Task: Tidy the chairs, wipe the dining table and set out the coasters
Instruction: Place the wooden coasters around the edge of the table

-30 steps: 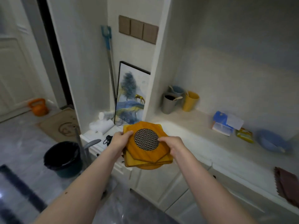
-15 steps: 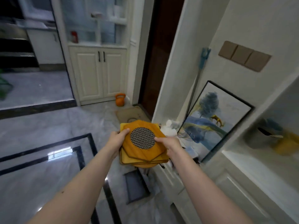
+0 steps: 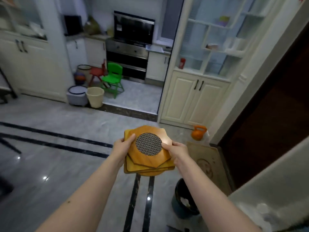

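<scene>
Person has turned from sideboard shelf toward open floor; kitchen doorway now ahead. Stack of coasters [image 3: 148, 153] held at chest height between both hands, well above floor. Left hand [image 3: 122, 149] fingers clamp left edge; right hand [image 3: 179, 152] fingers clamp right edge. No tabletop in sight: likely carrying stack to dining table; setting-out not begun.

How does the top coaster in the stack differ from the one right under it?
The top coaster has a wavy, many-sided outline and a round woven mesh inset; the coaster beneath is a rounded square, its face mostly covered. The top one is darker orange-brown, the lower one yellower. Both look wooden and lie flat in the stack gripped by the left hand and right hand.
</scene>
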Motion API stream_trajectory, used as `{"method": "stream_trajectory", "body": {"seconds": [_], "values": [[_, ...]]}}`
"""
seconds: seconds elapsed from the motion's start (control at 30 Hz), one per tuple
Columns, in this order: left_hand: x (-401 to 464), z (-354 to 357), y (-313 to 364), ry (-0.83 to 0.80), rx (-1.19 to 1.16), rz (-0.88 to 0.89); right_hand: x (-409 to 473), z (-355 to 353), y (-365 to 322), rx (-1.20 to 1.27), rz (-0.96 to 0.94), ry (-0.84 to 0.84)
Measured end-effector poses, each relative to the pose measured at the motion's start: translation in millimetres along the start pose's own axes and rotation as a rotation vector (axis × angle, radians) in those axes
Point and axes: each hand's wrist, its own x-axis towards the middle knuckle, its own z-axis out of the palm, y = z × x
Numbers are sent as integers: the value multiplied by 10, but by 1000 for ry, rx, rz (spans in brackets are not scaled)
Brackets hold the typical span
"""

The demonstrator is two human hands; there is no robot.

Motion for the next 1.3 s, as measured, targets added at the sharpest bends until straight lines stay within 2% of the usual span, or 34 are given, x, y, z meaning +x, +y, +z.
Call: {"method": "stream_trajectory", "body": {"seconds": [0.1, 0.2, 0.33, 0.73, 0.93, 1.1, 1.23, 1.3], "values": [[321, -446, 201, 177, -84, 53, 322, 712, -216, -50, 18, -175], [426, -716, 332, 249, -105, 55, 396, 1160, -333, -80, 18, -233], [827, -1491, 543, 448, -171, 76, 490, 2115, -513, -164, 1, -383], [1747, -3580, 1417, 709, -293, 121, 474, 4752, -951, -363, 59, -661], [1903, -4412, 1643, 841, -395, 127, 333, 5877, -1022, -492, 41, -826], [1895, -5147, 1686, 1029, -504, 120, 131, 6880, -957, -568, 78, -1052], [1790, -5671, 1760, 1158, -601, 146, 288, 8086, -613, -702, 89, -1198], [1664, -5873, 1770, 1248, -620, 158, -61, 8295, -690, -748, 140, -1279]]}}
